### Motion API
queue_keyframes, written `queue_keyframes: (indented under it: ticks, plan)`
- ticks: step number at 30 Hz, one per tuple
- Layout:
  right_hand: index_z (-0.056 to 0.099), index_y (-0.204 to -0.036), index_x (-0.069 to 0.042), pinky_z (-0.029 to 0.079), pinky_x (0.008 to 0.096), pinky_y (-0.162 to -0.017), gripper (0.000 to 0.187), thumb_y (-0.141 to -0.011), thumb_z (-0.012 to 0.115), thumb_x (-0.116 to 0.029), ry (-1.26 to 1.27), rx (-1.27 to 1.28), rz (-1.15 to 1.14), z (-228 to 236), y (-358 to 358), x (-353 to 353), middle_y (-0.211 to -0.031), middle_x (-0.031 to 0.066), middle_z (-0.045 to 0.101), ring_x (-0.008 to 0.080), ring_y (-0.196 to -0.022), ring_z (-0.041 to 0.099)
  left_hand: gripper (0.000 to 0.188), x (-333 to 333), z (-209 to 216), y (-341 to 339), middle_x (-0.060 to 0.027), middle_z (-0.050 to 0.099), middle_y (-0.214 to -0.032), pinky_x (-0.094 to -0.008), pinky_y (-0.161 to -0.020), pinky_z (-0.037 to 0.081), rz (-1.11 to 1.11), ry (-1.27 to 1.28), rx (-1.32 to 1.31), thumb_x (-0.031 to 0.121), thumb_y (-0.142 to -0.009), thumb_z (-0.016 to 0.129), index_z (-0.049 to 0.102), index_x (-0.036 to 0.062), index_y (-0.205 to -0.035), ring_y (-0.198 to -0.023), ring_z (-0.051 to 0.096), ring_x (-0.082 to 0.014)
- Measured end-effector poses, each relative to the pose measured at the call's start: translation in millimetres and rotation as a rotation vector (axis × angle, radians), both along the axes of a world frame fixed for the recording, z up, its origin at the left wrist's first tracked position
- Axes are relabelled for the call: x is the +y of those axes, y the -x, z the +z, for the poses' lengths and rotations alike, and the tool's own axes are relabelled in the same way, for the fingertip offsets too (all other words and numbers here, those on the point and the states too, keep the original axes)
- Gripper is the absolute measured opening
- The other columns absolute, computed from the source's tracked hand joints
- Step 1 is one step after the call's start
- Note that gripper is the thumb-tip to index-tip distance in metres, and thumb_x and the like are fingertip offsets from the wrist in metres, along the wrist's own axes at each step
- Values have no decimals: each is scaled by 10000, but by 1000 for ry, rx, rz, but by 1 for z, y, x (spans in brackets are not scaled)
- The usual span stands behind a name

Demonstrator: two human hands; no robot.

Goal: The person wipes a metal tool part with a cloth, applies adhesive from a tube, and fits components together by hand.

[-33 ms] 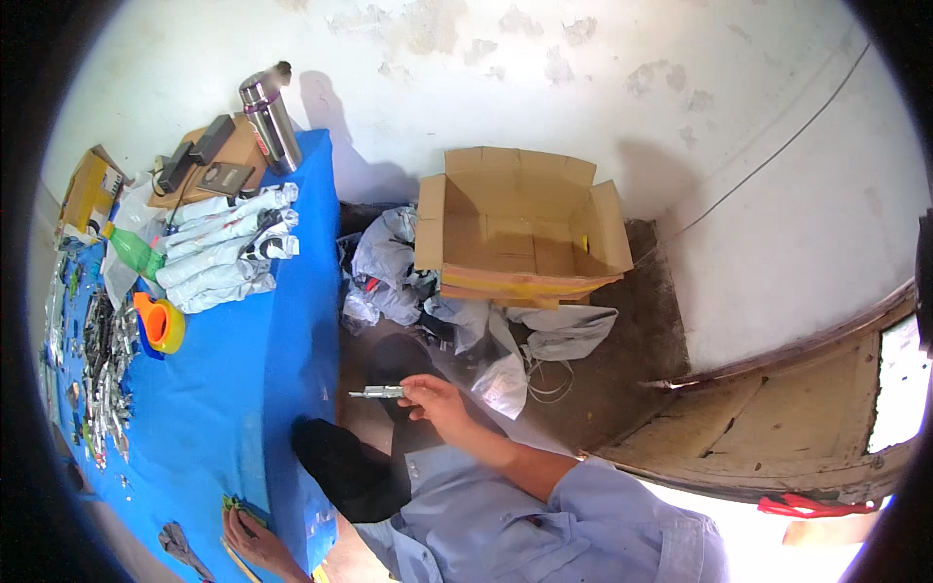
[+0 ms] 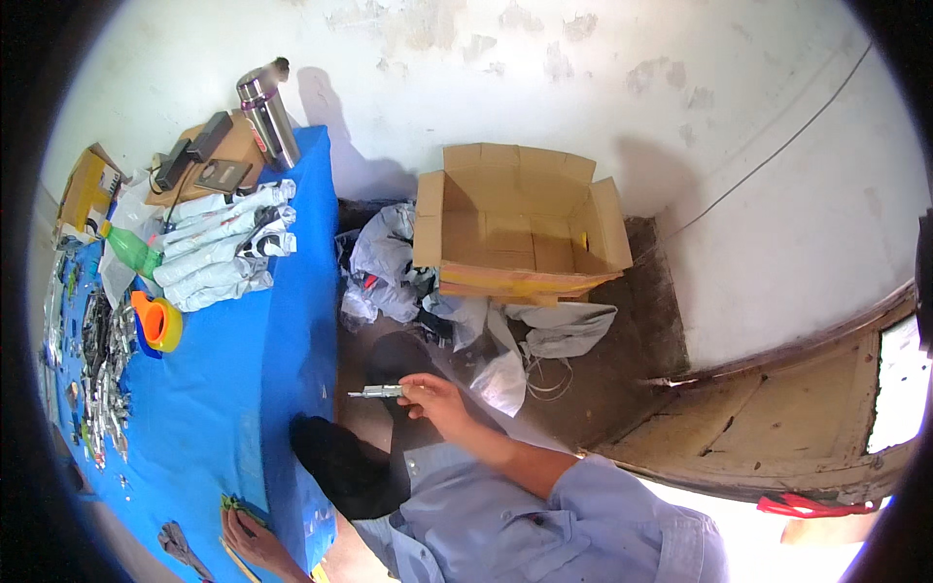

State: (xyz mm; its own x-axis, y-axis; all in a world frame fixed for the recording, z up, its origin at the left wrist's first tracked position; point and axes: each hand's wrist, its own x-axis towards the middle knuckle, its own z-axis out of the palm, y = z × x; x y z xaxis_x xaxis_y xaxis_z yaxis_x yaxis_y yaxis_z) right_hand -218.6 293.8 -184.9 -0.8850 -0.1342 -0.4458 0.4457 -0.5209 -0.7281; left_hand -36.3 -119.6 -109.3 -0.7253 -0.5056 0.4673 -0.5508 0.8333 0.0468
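My right hand [image 2: 437, 403] is closed in a pinch on a small silver metal piece [image 2: 381, 392], held in the air beside the table. A thin pin-like end of the piece points left; its exact kind is not clear. My left hand [image 2: 255, 540] lies at the near edge of the blue-covered table [image 2: 219, 389], fingers bent against a small green thing [image 2: 230, 503] that they partly hide. A thin yellowish stick [image 2: 239, 562] sits beside this hand. Just left of it are dark grey tool-like things [image 2: 181, 546].
Many small metal parts [image 2: 102, 379] are heaped along the table's left. An orange-yellow tape roll [image 2: 158, 323], green bottle [image 2: 131, 248], grey-white rolled packages [image 2: 224, 248] and steel flask [image 2: 269, 117] stand farther back. An open cardboard box [image 2: 525, 228] rests by the wall among plastic bags [image 2: 384, 257].
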Motion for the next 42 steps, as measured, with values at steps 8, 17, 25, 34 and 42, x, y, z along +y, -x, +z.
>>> queue_keyframes:
  ticks: [8, 17, 25, 34, 42]
  plan:
    - [692, -1201, -34, 569, 247, -648, 235, -997, 713, -149, -21, 31, -31, 12, -2, 15, -1028, 63, 733, 136, -902, 716, 292, 5, 5, 2, -158, 689, -1314, -454, -1093, 446, -14, 4, 1, 201, -1063, 581, 720, 1, -1224, -1189, 636, -341]
    - [701, -1127, -19, 604, 302, -696, 164, -989, 713, -107, 97, -64, -35, 45, -6, -1, -1031, 105, 733, 215, -922, 741, 164, 21, 25, 18, -187, 733, -1154, -435, -975, 504, -199, -136, 246, 57, -992, 634, 729, -29, -1095, -1089, 671, -342]
    - [676, -1159, 26, 623, 311, -783, 173, -1000, 670, -42, 184, 7, 344, 102, -10, -113, -1029, 130, 735, 209, -918, 745, 153, 83, 95, 34, -169, 742, -1138, -365, -838, 571, -61, -427, 487, 5, -935, 699, 740, -20, -1080, -992, 715, -301]
    - [669, -1214, 43, 565, 281, -827, 235, -1001, 665, -55, 84, 61, 455, 86, -52, -203, -1107, 84, 714, 147, -936, 687, 187, 130, 75, 61, -140, 731, -1136, -408, -885, 554, -316, -427, 322, 16, -869, 750, 738, 9, -1056, -1025, 678, -346]
    - [710, -1199, 79, 588, 274, -808, 265, -971, 676, -52, -62, 158, 560, 79, -60, -196, -1074, 125, 750, 152, -927, 712, 156, 105, 70, 61, -135, 722, -1124, -429, -867, 546, -376, -207, 188, 23, -865, 750, 727, 27, -1020, -988, 667, -348]
